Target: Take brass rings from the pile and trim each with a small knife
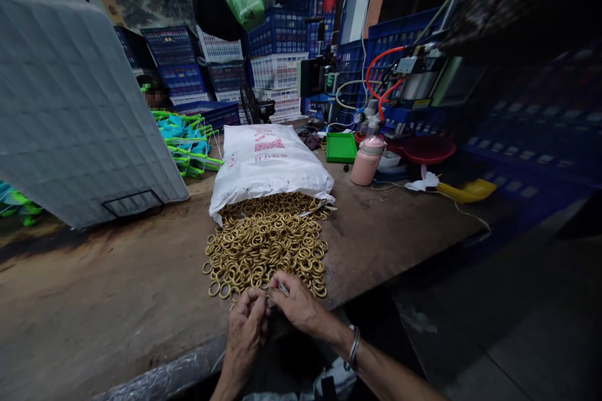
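Observation:
At the table's front edge, my left hand (245, 326) and my right hand (301, 308) meet with their fingertips almost touching. My right hand is closed on a thin silvery metal piece (283, 288); its kind does not show. The fingers of my left hand are pinched together, and what they hold is hidden. Just beyond both hands lies a heap of brass-coloured rings (270, 244). It spills from the open mouth of a white woven sack (273, 163) with red print. A pointed metal tool (322, 207), partly hidden, rests by the sack's mouth.
A grey padded panel (84, 113) leans at left, before green and blue frames (188, 141). At right stand a pink bottle (367, 161), a green tray (341, 148), a red dish (429, 149) and a pneumatic device (416, 78). Stacked crates (277, 31) fill the back; part of a person shows there.

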Demonstrator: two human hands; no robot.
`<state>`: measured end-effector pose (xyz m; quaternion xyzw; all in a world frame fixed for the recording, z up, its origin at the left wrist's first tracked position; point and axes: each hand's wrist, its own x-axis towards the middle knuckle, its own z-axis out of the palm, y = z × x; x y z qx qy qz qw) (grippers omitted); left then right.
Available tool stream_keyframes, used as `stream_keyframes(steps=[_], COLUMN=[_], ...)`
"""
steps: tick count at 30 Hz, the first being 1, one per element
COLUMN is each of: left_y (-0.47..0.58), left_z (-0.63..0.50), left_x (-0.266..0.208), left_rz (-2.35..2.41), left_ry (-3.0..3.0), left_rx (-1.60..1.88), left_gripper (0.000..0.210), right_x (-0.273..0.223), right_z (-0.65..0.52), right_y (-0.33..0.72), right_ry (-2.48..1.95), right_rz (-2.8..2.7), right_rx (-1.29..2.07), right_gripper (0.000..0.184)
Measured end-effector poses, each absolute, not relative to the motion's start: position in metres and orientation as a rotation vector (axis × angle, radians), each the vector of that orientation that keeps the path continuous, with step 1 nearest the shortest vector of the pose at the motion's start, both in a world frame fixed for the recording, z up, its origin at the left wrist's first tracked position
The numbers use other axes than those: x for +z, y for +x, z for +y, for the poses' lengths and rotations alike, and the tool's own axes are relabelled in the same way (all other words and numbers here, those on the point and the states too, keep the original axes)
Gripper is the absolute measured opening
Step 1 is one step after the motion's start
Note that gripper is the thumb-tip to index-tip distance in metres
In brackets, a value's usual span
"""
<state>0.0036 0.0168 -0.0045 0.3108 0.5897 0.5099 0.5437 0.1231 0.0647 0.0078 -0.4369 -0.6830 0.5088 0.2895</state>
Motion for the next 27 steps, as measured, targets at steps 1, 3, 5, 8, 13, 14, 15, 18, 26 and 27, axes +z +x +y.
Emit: stream_keyframes(steps=[1, 3, 5, 8, 13, 14, 15, 18, 26, 27], left_y=[0.004, 0.005, 0.006, 0.008, 0.01, 0.01, 0.01, 0.008, 0.003, 0.002], left_z=[0.015, 0.012, 0.01, 0.008, 0.007, 0.007, 0.007, 0.006, 0.006, 0.005], left_x=[-0.004, -0.002, 0.001, 0.006, 0.007, 0.006, 0.005, 0.001, -0.003, -0.004], left_rz=[1.371, 1.277, 1.163, 1.028, 0.967, 0.972, 0.983, 1.081, 1.314, 1.297], left_ry=[0.714, 0.67, 0.621, 0.578, 0.525, 0.518, 0.52, 0.593, 0.776, 0.777], left_rx=[1.185, 1.177, 1.212, 1.255, 1.281, 1.286, 1.288, 1.257, 1.183, 1.18], left_gripper=[0.034, 0.034, 0.031, 0.029, 0.029, 0.029, 0.028, 0.027, 0.03, 0.03], right_x=[0.006, 0.001, -0.003, -0.005, -0.004, -0.004, -0.004, -0.004, 0.002, 0.003], right_z=[0.064, 0.064, 0.064, 0.063, 0.06, 0.06, 0.061, 0.063, 0.06, 0.06], right_y=[0.123, 0.122, 0.121, 0.12, 0.121, 0.122, 0.122, 0.124, 0.123, 0.123], right_ry=[-1.166, -1.141, -1.085, -1.02, -1.009, -1.011, -1.017, -1.053, -1.111, -1.104], right_rz=[-1.801, -1.757, -1.696, -1.55, -1.299, -1.297, -1.322, -1.492, -1.906, -1.904], right_rx=[1.375, 1.448, 1.558, 1.754, 1.95, 1.938, 1.902, 1.682, 1.182, 1.205], right_gripper=[0.011, 0.014, 0.02, 0.03, 0.029, 0.028, 0.027, 0.025, 0.022, 0.022])
